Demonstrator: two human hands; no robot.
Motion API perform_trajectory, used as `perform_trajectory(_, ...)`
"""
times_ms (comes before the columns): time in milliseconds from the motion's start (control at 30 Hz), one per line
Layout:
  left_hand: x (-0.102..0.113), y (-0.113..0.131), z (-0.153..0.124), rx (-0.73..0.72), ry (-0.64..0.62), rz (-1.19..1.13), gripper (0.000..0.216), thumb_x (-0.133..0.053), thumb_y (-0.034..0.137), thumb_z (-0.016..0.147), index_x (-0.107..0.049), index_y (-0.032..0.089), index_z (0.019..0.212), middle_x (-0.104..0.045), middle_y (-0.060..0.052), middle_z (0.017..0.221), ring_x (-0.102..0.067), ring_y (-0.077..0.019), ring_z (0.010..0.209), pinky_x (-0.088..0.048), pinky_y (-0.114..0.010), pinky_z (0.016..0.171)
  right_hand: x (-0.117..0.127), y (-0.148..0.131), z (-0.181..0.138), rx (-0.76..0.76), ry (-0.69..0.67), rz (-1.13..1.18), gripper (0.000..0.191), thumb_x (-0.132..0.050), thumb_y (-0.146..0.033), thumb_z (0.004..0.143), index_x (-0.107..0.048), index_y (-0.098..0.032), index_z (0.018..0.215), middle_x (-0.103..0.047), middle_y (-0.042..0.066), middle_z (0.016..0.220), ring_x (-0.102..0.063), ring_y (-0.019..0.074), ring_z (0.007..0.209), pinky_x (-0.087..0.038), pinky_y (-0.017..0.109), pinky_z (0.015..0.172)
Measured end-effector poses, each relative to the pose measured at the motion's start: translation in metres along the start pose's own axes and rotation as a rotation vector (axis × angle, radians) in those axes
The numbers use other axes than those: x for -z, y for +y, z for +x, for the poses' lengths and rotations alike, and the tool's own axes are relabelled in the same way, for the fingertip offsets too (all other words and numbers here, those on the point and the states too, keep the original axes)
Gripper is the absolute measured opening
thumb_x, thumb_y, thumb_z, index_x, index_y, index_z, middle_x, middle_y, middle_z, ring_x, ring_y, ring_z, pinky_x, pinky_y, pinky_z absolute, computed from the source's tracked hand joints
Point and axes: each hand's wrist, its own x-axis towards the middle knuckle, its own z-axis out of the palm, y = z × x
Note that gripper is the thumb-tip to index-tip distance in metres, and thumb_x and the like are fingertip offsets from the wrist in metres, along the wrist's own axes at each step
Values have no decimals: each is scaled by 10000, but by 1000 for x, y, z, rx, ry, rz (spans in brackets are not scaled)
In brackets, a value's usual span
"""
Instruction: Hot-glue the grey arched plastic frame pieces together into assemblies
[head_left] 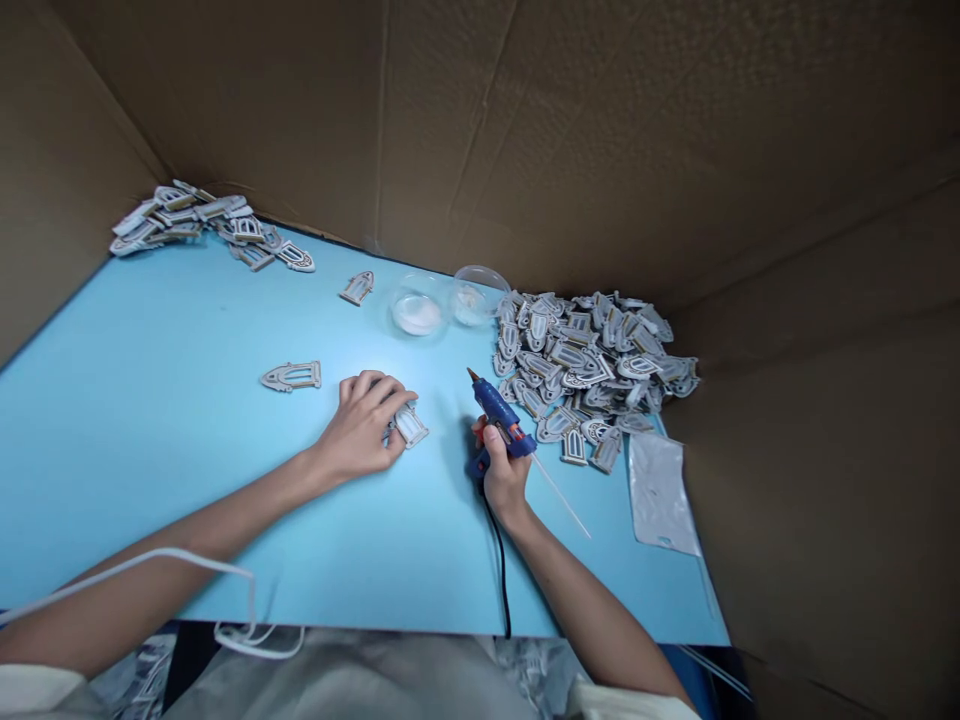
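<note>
My left hand (pixel 364 425) rests on the blue table (pixel 150 440), fingers curled over a small grey arch-shaped piece (pixel 410 424) and pressing it down. My right hand (pixel 501 470) grips a blue hot glue gun (pixel 499 415), its orange nozzle pointing up and left, a little right of the held piece. A clear glue stick (pixel 561 496) sticks out of the gun's back. The black cord (pixel 501 570) runs toward me off the table edge.
A big heap of grey arch pieces (pixel 589 365) lies at the right, a smaller heap (pixel 195 225) at the far left. Two single pieces (pixel 292 376) (pixel 358 288) lie apart. Two clear round dishes (pixel 417 312) (pixel 478 293), a plastic bag (pixel 660 492), cardboard walls (pixel 570 140) and a white cable (pixel 225 600) surround.
</note>
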Motion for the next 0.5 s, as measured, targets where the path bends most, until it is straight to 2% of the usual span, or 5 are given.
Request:
perform_trajectory(100,2,3,-5,-2,7,71,463,-633,172,811,-724,226,1262,-737,-125,1234,-537,-395,1278,-371,-570,1028,2,1,2,2,-11,-2,430,-634,-619,956,-730,-210,865,-721,53,817,-639,213,705,-546,365,702)
perform_trajectory(167,4,4,-7,31,23,105,384,-689,287,879,-734,214,1253,-756,-137,1156,-558,-408,1230,-362,-588,1027,3,2,3,-3,-25,9,420,-648,-610,953,-737,-208,870,-726,56,830,-636,211,708,-542,363,703)
perform_trajectory(300,7,2,-8,49,67,106,611,-772,558,877,-701,182,1354,-774,-153,1075,-588,-416,1151,-363,-605,1038,3,-1,3,8,-47,-3,425,-652,-617,951,-743,-211,870,-720,52,830,-623,209,706,-528,356,691)
perform_trajectory(400,10,-4,-6,-50,41,63,685,-717,436,902,-579,174,1519,-699,-183,1387,-545,-420,1290,-383,-577,1067,3,-7,4,26,-100,-14,414,-670,-614,942,-731,-216,844,-677,28,750,-591,200,673,-509,344,670)
perform_trajectory(500,11,-12,-2,-228,-111,-17,820,-632,213,855,-416,192,1645,-533,-154,1631,-451,-390,1455,-369,-539,1147,3,-12,4,49,-158,-26,407,-680,-611,936,-709,-224,814,-639,13,694,-558,194,644,-491,338,650)
